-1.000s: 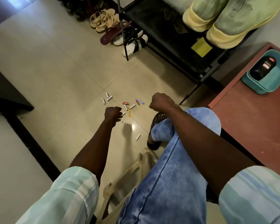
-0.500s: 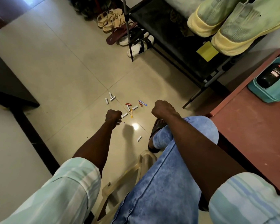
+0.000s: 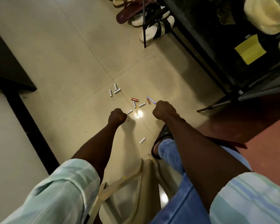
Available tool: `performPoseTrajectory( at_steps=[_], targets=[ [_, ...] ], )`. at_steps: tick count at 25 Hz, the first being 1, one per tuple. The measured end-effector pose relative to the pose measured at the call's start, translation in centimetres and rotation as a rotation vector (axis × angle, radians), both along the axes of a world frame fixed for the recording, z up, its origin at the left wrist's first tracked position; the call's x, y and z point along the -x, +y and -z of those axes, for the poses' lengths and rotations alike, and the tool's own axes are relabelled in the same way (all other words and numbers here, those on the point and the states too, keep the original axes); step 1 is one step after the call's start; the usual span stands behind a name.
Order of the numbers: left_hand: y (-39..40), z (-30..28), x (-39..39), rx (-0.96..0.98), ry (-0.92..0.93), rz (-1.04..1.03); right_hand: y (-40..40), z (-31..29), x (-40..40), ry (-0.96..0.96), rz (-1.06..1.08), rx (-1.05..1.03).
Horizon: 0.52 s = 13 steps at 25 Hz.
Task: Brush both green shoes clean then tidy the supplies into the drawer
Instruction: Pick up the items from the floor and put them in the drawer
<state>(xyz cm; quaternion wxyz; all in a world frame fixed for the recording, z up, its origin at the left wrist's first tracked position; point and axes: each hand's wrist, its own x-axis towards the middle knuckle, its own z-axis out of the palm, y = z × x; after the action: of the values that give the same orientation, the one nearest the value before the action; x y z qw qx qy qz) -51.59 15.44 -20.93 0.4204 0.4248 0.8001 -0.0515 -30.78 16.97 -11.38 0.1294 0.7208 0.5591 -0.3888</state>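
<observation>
Both hands are balled into fists with nothing visible inside them. The left hand (image 3: 117,116) has its fingers curled tight together, knuckles just beside a white battery (image 3: 129,112) on the floor; the right hand (image 3: 164,109) is curled the same way, its knuckles next to a blue stick-like item (image 3: 151,100). Whether either fist hides something small, I cannot tell.

Between and beyond the fists, small batteries (image 3: 114,91) and coloured pieces lie scattered across the tiled floor (image 3: 63,62), around the spot where the grout lines cross; one stray battery (image 3: 142,140) lies nearer, beside the sandalled foot (image 3: 160,139).

The risks, as I judge them: the loose cylinders would roll under a foot when the person shifts or stands, and a sweep of an arm could send them under the black shoe rack (image 3: 217,46). The hands are also well apart from anything the task needs, so no brushing can begin from this posture.

The green shoes (image 3: 265,15) sit at the upper right corner of the view, on top of the rack, mostly cut off; only pale yellowish sole and toe edges show, looking fuzzy and dull. How dirty they are cannot be judged. A yellow cloth (image 3: 250,49) lies on the rack's shelf below them. No brush or drawer is in view.
</observation>
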Motion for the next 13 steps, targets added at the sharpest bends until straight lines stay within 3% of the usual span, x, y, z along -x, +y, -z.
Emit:
performPoseTrajectory(
  at_steps=[5,13],
  targets=[
    [0.8,5.6,-0.3,0.033,0.073,0.179,2.1,5.9,-0.4,-0.024,-0.070,0.032],
    [2.1,13.6,0.7,0.022,0.130,0.215,4.3,13.0,0.3,0.023,-0.068,0.021]
  ],
)
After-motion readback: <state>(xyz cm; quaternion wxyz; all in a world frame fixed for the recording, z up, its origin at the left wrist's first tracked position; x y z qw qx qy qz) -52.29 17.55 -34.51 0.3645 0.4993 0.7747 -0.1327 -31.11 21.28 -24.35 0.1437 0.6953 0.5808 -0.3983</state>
